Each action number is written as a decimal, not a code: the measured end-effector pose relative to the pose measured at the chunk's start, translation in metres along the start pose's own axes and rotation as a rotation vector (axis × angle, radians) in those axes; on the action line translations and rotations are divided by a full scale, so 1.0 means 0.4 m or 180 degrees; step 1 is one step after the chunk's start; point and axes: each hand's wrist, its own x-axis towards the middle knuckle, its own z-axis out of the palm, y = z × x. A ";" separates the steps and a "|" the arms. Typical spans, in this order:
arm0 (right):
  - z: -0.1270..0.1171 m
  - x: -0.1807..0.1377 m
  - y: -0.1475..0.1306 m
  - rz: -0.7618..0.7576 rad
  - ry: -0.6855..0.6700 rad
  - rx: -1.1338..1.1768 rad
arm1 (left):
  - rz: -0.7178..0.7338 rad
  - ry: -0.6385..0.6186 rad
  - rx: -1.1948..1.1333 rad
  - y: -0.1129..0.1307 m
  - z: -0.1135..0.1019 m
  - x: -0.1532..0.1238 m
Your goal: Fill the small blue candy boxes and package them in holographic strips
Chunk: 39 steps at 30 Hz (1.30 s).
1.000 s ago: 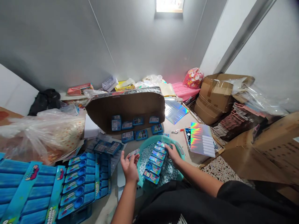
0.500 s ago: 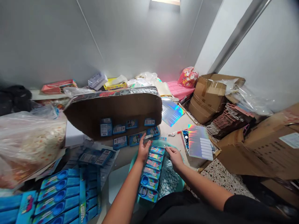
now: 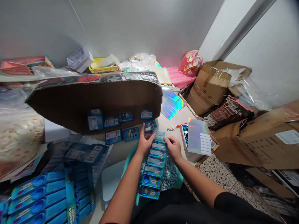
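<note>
A row of several small blue boxes point(image 3: 153, 170) with printed fronts lies across a turquoise basin point(image 3: 128, 161) of small pale pellets point(image 3: 170, 177). At the far end of the row, a small clear sticker point(image 3: 160, 135) stretches between my two hands. My left hand point(image 3: 145, 142) has its thumb at the sticker's left end and its index finger pointing up. My right hand point(image 3: 174, 148) pinches the right end with thumb and fingertips. The left hand's other fingers are partly hidden.
An open cardboard carton point(image 3: 95, 96) on its side holds several blue boxes. More blue boxes point(image 3: 37, 199) are stacked at the lower left. Shiny sticker sheets point(image 3: 198, 137) lie to the right, near large cartons point(image 3: 259, 137). A bag point(image 3: 18, 133) sits at the left.
The strip that was at my left fingertips is now held between both hands above the far end of the row. My right hand has risen slightly. The view has shifted.
</note>
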 end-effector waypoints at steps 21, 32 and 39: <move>-0.015 0.013 0.046 0.0187 -0.0123 0.0172 | -0.0210 -0.0370 0.0965 0.026 -0.080 0.023; -0.020 0.015 0.060 0.0094 -0.0211 0.0233 | -0.0463 -0.1171 0.1544 0.056 -0.098 0.080; -0.028 0.020 0.065 0.0036 -0.0292 0.0165 | -0.1008 -0.1160 0.1972 0.031 -0.114 0.138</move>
